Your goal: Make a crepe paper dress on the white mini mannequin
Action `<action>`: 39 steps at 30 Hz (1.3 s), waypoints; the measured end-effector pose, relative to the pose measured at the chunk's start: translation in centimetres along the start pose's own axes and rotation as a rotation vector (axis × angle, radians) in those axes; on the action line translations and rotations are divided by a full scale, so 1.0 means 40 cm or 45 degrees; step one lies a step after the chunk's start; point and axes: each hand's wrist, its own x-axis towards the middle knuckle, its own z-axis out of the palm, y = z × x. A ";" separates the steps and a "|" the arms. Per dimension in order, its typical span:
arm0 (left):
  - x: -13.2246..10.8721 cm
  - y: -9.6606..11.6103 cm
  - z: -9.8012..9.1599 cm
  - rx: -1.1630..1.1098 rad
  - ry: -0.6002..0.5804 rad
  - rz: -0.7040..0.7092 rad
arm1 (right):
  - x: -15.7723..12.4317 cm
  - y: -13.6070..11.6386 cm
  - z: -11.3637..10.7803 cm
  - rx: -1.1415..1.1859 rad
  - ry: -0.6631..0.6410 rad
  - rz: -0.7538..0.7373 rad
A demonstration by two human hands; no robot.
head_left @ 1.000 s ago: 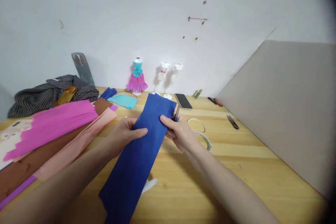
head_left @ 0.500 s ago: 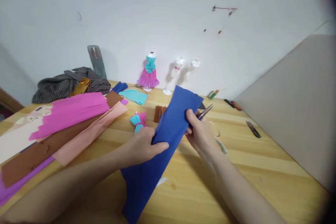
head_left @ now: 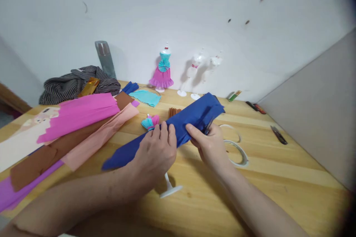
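A long strip of blue crepe paper (head_left: 191,118) stretches slantwise between my hands above the table. My left hand (head_left: 160,146) lies over its middle, fingers bent onto the paper and thumb hidden behind. With thumb on top, my right hand (head_left: 210,142) pinches the lower right edge. Dark scissors (head_left: 207,130) show partly at that hand's fingers; most of them is hidden. Below the left hand, a white stand (head_left: 170,190) with a round base is partly visible. A turquoise and pink paper bow (head_left: 150,122) and pleated brown paper (head_left: 174,112) sit just behind the strip.
A small dress form in turquoise and pink (head_left: 164,66) stands by the wall with two white forms (head_left: 196,61). Coloured paper sheets (head_left: 80,113), a striped cloth (head_left: 63,85) and a bottle (head_left: 105,59) are left. Tape rolls (head_left: 244,159) and a cutter (head_left: 279,135) lie right.
The blue paper has swung from steep to flatter, its lower end moving left and up. My left hand has turned, its fingers now over the paper. The scissor blades no longer show.
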 end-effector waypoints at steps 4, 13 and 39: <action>-0.018 -0.002 -0.012 -0.399 0.042 0.066 | 0.008 -0.006 -0.020 0.139 -0.006 0.115; 0.061 -0.104 -0.027 -1.625 -0.195 -0.230 | -0.009 -0.066 -0.033 0.368 -0.071 0.088; -0.044 0.006 -0.084 -1.039 -0.511 0.249 | 0.006 -0.060 -0.078 0.486 -0.078 -0.177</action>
